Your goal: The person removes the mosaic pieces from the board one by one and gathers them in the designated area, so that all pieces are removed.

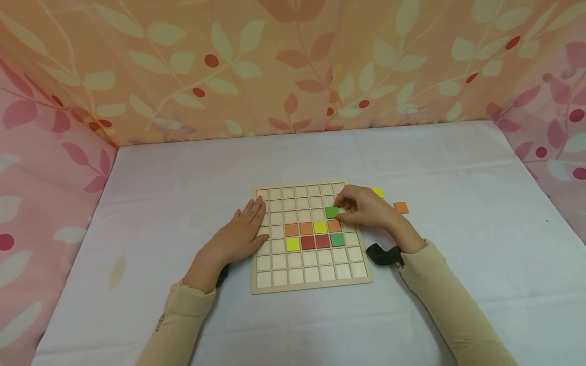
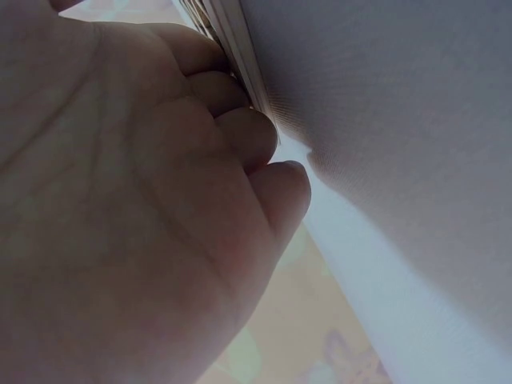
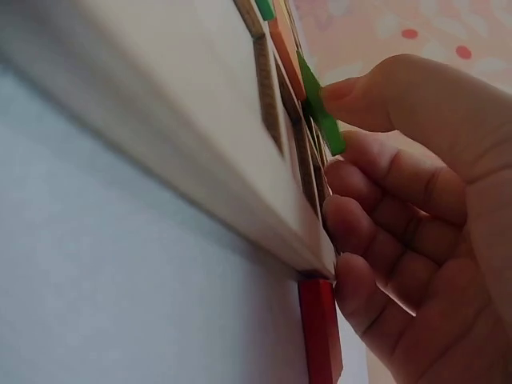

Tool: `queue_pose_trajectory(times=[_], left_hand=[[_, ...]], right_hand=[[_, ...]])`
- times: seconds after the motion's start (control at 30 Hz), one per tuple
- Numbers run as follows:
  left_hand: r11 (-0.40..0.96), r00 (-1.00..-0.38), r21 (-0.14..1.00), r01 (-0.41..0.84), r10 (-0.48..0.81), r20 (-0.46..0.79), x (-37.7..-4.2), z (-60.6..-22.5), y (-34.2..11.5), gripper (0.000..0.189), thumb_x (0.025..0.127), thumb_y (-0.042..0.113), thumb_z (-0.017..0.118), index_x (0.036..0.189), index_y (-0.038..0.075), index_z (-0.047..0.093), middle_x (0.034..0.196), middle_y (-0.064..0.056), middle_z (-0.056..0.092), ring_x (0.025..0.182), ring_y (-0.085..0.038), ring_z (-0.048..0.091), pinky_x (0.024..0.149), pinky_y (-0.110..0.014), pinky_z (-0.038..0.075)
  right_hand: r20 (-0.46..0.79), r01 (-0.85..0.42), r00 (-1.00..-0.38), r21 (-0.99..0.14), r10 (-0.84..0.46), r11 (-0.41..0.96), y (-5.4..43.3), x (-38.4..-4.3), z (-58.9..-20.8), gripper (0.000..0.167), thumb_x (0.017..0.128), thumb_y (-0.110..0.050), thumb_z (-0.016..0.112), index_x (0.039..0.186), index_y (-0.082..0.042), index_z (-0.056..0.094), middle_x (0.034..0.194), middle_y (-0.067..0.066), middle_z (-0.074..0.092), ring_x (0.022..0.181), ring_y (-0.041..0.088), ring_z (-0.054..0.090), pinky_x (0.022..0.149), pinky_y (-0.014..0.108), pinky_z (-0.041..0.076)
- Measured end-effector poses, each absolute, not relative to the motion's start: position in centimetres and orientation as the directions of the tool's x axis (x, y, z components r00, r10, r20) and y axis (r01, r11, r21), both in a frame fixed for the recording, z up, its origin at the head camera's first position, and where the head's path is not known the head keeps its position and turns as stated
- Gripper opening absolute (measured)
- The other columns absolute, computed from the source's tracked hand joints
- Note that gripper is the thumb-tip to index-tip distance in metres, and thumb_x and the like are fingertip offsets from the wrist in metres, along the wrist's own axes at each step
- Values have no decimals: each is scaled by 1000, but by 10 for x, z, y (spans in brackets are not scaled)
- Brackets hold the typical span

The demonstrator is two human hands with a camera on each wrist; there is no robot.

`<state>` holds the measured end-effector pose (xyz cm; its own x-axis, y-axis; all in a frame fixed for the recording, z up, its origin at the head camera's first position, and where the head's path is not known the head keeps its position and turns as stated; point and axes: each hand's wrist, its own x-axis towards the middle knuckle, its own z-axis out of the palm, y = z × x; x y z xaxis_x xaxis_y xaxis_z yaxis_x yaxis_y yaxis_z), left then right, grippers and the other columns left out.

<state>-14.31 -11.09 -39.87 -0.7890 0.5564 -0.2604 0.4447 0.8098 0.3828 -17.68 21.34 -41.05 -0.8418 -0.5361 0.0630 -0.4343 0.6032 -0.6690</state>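
A wooden grid board (image 1: 295,277) lies flat on the table. Thumb and index finger of my right hand (image 1: 366,206) pinch a green square tile (image 1: 331,212). That tile is tilted over the board in the right wrist view, just beyond an orange tile (image 1: 334,225). My left hand (image 1: 238,234) rests along the board's left edge, fingers extended onto the rim. Two rows of tiles fill middle cells: orange, orange, yellow (image 1: 320,227), orange; below them yellow (image 1: 292,244), red (image 1: 308,242), red, green (image 1: 337,239).
Right of the board lie a loose orange tile (image 1: 401,207) and a yellow tile (image 1: 377,192), partly behind my right hand. A red tile (image 3: 320,328) sits by the board's edge in the right wrist view. Patterned cloth (image 1: 293,66) borders the white-covered table (image 1: 183,173).
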Motion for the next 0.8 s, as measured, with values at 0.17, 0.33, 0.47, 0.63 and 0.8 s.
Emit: queue_pose_trajectory(times=[0.17, 0.33, 0.47, 0.63, 0.8], left_hand=[[809, -789, 380, 448, 558, -259, -143, -399, -111, 72, 98, 30, 49, 148, -5, 11, 156, -17, 1, 143, -32, 0, 112, -52, 10], [808, -788, 378, 452, 560, -255, -143, -398, -110, 72, 98, 30, 49, 148, -5, 11, 156, -17, 1, 143, -32, 1, 112, -52, 10], [808, -788, 378, 452, 560, -256, -143, -398, -110, 72, 98, 29, 49, 148, -5, 11, 156, -17, 1, 143, -32, 1, 112, -52, 10], [811, -787, 375, 450, 558, -262, -143, -397, -110, 72, 98, 29, 49, 148, -5, 11, 156, -17, 1, 143, -33, 0, 112, -52, 10], [813, -789, 375, 445, 554, -266, -144, -397, -110, 72, 98, 30, 49, 148, -5, 11, 156, -16, 1, 143, -32, 0, 113, -52, 10]], right_hand=[[65, -428, -847, -672, -528, 604, 215, -175, -408, 25, 74, -9, 79, 94, -4, 65, 85, 1, 62, 75, 14, 55, 65, 25, 48], [79, -442, -840, -674, -538, 592, 217, -175, -407, 24, 75, -8, 79, 95, -3, 67, 87, 1, 64, 76, 14, 57, 66, 26, 49], [116, -499, -811, -649, -573, 575, 218, -176, -408, 25, 76, -8, 79, 99, -3, 71, 90, 1, 65, 76, 13, 57, 66, 27, 49], [149, -538, -788, -639, -598, 549, 220, -178, -409, 21, 76, -7, 78, 97, -4, 73, 91, 1, 65, 75, 12, 56, 64, 26, 48], [106, -443, -817, -745, -566, 500, 223, -178, -409, 20, 77, -4, 76, 97, -5, 72, 91, 1, 65, 75, 14, 57, 64, 25, 49]])
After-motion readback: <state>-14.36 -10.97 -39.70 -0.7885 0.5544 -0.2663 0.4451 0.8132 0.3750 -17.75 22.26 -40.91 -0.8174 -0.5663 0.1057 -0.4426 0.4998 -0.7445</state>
